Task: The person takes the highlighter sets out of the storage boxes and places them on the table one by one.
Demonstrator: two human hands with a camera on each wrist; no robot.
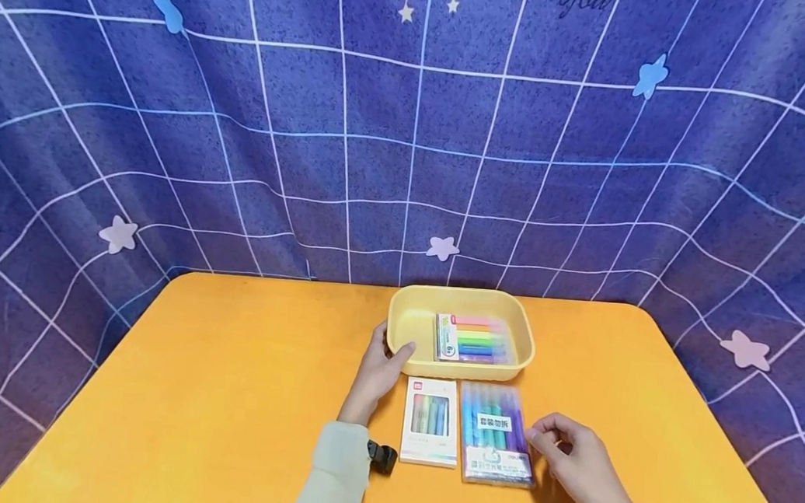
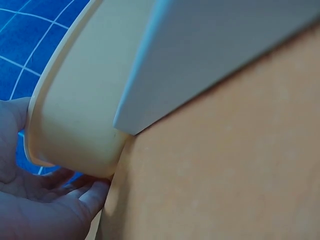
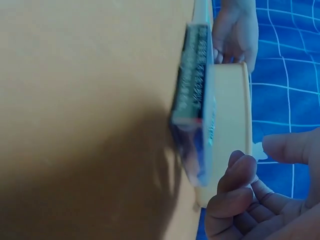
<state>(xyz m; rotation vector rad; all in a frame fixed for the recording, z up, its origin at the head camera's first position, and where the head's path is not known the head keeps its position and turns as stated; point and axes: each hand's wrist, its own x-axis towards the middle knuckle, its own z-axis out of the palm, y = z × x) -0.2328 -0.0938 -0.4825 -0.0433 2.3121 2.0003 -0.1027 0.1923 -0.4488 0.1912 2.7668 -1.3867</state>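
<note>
My left hand (image 1: 375,374) grips the left front corner of a yellow plastic basket (image 1: 460,371), thumb over the rim and fingers on the outside. Inside it lies a clear pack of rainbow-coloured pens (image 1: 482,340). In front of the basket lies a white box of pens (image 1: 428,447) with a window; the left wrist view shows the box's side (image 2: 200,55) close up. To its right is a clear pack of blue, green and purple pens (image 1: 498,437). My right hand (image 1: 580,463) is by that pack's right edge, fingers loosely bent and holding nothing; the right wrist view shows thumb and fingertips apart.
Everything stands on an orange-yellow table (image 1: 259,397). A blue curtain (image 1: 380,164) with white grid lines and stars hangs behind the table's back edge and along both sides. A black strap piece (image 1: 382,458) sits at the left wrist, near the white box.
</note>
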